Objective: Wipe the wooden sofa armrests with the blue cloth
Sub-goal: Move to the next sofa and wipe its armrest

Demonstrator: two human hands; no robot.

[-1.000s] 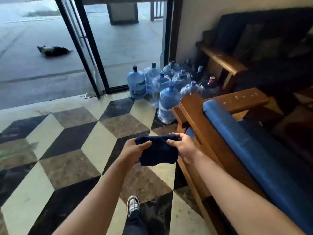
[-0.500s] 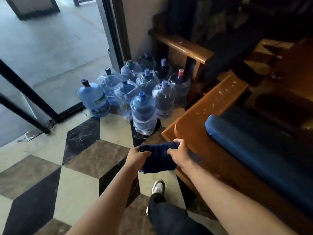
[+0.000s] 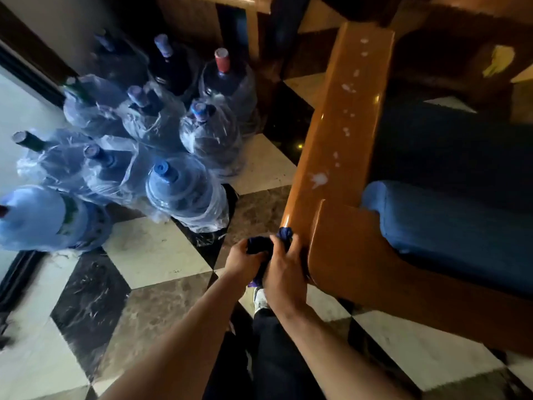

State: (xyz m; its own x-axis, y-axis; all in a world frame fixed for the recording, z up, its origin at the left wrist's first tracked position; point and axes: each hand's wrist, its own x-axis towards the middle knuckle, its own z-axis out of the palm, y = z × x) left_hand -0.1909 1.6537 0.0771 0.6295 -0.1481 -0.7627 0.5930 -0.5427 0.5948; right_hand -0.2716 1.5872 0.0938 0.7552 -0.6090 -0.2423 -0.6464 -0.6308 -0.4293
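Observation:
The dark blue cloth (image 3: 261,245) is bunched up between both hands, just below the near end of the wooden armrest (image 3: 343,119). My left hand (image 3: 243,259) grips its left side. My right hand (image 3: 284,269) holds the right side, with a tuft of cloth poking out by the armrest's corner. The armrest's glossy orange-brown top runs away from me and carries several white spots and smears. A blue seat cushion (image 3: 450,223) lies to its right. A second wooden armrest (image 3: 230,0) shows at the top edge.
Several large water jugs (image 3: 184,192) wrapped in plastic stand crowded on the floor left of the armrest. The floor is chequered tile (image 3: 150,249). My shoe (image 3: 259,300) and dark trouser leg are below my hands. A door frame runs along the far left.
I have stepped closer and the view has tilted down over the armrest. The cloth, held stretched flat before, is now bunched between my hands at the armrest's near end.

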